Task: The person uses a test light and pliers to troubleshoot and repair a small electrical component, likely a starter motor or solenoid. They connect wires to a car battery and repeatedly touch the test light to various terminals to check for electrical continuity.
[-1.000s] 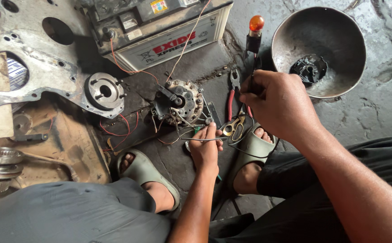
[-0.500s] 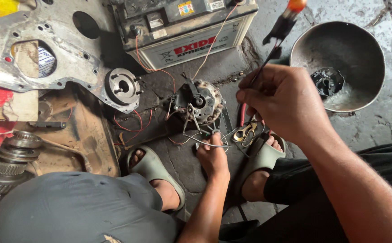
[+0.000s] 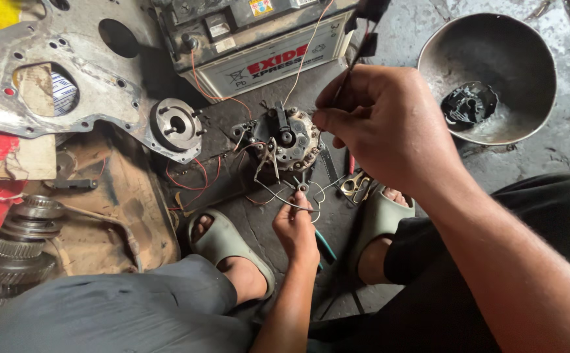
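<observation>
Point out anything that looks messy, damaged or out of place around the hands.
Loose wires sprawl tangled on the floor beside the round electrical part. The left hand pinches one thin wire; the right hand holds a slim tool. A blackened part lies alone in the metal bowl.

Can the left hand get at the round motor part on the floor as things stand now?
Probably yes. The left hand holds a wire just below the motor part, and only loose wires lie between them; the right hand is off to its side.

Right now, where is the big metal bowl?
In the head view, the metal bowl sits on the floor at the upper right, beyond the right hand, right of the battery.
</observation>
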